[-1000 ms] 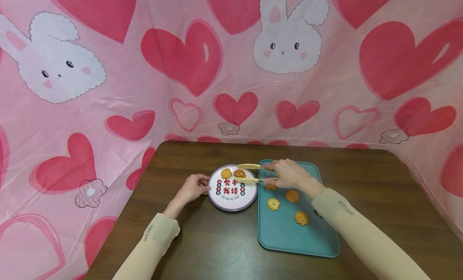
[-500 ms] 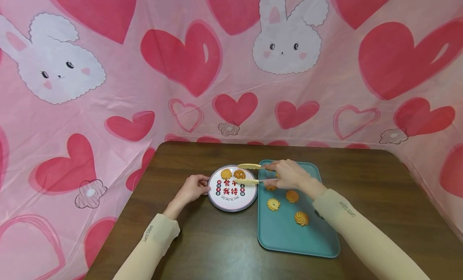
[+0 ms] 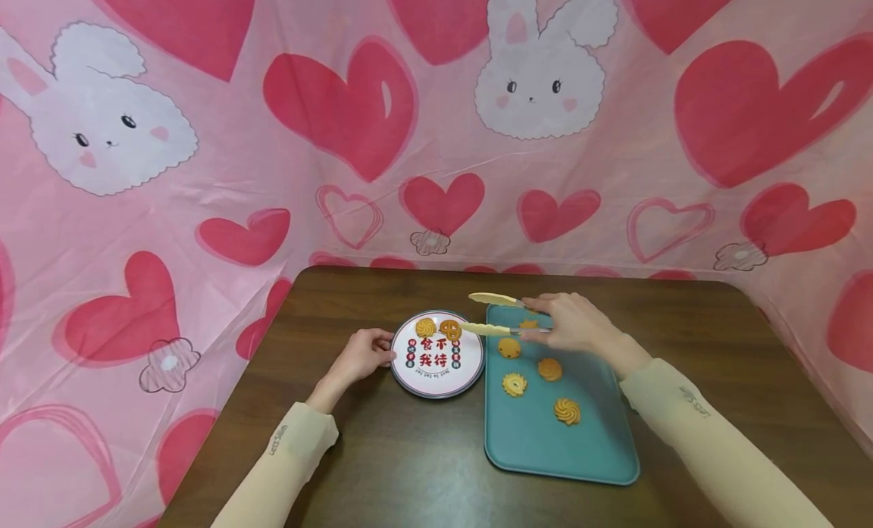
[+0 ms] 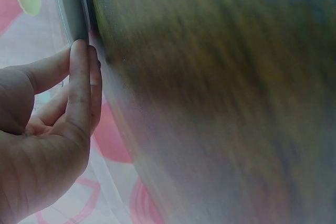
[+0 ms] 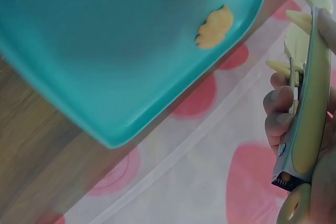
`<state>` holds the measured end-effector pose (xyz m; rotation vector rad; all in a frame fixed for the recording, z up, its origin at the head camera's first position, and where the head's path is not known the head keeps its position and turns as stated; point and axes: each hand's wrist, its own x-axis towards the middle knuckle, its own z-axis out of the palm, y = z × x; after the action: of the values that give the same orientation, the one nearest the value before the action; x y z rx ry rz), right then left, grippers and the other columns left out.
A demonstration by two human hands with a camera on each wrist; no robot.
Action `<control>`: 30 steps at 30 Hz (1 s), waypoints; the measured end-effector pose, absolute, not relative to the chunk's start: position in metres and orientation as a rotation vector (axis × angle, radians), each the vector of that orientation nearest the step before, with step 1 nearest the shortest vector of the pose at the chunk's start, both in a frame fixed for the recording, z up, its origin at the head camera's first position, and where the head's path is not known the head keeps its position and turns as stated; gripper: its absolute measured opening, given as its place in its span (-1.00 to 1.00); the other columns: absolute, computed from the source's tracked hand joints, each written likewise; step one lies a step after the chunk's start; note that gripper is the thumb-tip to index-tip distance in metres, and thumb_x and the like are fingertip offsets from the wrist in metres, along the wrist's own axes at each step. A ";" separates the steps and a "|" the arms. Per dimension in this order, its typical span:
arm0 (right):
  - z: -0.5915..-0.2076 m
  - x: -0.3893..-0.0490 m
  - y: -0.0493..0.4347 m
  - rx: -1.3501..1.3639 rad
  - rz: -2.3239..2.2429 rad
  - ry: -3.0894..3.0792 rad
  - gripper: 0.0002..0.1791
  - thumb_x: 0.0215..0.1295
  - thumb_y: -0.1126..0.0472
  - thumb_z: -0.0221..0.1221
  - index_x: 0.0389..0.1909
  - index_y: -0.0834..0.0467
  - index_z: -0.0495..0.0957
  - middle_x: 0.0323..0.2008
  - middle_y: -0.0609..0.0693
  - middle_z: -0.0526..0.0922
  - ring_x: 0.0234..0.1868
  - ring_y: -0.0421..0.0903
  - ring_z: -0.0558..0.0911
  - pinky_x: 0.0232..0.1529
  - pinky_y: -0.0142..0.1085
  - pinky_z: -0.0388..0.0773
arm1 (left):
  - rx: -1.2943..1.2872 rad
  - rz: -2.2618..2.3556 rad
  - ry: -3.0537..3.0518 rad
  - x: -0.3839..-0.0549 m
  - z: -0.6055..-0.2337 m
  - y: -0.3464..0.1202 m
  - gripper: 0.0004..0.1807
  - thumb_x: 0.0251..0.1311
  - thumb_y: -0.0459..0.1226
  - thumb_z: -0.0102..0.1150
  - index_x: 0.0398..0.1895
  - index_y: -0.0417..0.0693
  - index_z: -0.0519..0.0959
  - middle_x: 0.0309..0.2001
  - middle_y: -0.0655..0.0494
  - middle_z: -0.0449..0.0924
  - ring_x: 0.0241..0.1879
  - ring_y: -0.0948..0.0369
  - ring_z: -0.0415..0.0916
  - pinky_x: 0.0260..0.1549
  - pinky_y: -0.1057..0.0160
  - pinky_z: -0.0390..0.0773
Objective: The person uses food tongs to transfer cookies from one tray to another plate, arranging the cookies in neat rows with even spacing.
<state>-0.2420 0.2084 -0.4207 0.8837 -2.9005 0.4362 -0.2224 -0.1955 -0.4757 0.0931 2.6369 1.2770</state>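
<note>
My left hand (image 3: pixel 366 354) pinches the left rim of a round white plate (image 3: pixel 452 382) with red lettering. In the left wrist view, the thumb and fingertips meet at the plate's edge (image 4: pixel 72 3). On the plate's far side lie a swirl cookie (image 3: pixel 426 328) and a pretzel-shaped cookie (image 3: pixel 450 330). My right hand (image 3: pixel 576 323) grips tongs (image 3: pixel 487 329) with pale yellow tips, over the far end of a teal tray (image 3: pixel 546 456). The tong arms stand apart, with nothing seen between them. In the right wrist view, fingers curl round the tongs' handle (image 5: pixel 313 119).
Several cookies lie on the tray, among them a swirl one (image 3: pixel 567 411), a pale ring-like one (image 3: pixel 514 385) and a round one (image 3: pixel 549 370). Another cookie (image 3: pixel 528 326) is partly behind the tongs. A pink heart-print cloth (image 3: pixel 436 149) hangs behind the brown table (image 3: pixel 395 452).
My right hand has moved right and slightly away, drawing the tongs back from above the plate toward the tray. The pretzel-shaped cookie is now outside the tongs. My left hand stays at the plate.
</note>
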 end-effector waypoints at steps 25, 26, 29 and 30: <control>-0.439 -0.221 0.272 0.750 0.475 -2.929 -0.20 0.15 -0.26 0.35 0.25 0.23 0.55 0.07 0.20 0.66 0.03 0.18 0.65 -0.02 0.16 0.59 | 0.088 1.283 2.619 -0.221 -0.475 -0.196 -0.59 0.17 -0.44 0.36 0.11 -0.35 0.58 -0.25 -0.05 0.58 -0.38 0.16 0.55 -0.36 0.24 0.69; -0.440 -0.221 0.273 0.751 0.471 -2.924 -0.21 0.15 -0.25 0.35 0.24 0.23 0.55 0.06 0.20 0.66 0.02 0.18 0.66 -0.03 0.15 0.60 | 0.087 1.288 2.617 -0.222 -0.475 -0.196 -0.59 0.17 -0.44 0.36 0.11 -0.35 0.58 -0.25 -0.06 0.58 -0.38 0.16 0.55 -0.36 0.24 0.69; -0.444 -0.218 0.278 0.753 0.467 -2.909 -0.23 0.14 -0.23 0.37 0.23 0.22 0.56 0.04 0.20 0.67 -0.02 0.17 0.67 -0.07 0.14 0.61 | 0.087 1.297 2.612 -0.222 -0.474 -0.196 -0.58 0.16 -0.44 0.36 0.11 -0.35 0.58 -0.25 -0.06 0.58 -0.38 0.16 0.55 -0.35 0.24 0.69; -0.446 -0.218 0.280 0.746 0.469 -2.910 -0.23 0.14 -0.22 0.37 0.24 0.22 0.56 0.04 0.20 0.68 -0.03 0.17 0.68 -0.08 0.14 0.62 | 0.086 1.299 2.611 -0.223 -0.474 -0.195 -0.58 0.16 -0.45 0.36 0.11 -0.34 0.58 -0.26 -0.06 0.58 -0.38 0.16 0.55 -0.35 0.24 0.69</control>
<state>-0.2178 0.2803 -0.4460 0.7464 -2.9097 0.4686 -0.2225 -0.1954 -0.4736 0.0864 2.6108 1.2992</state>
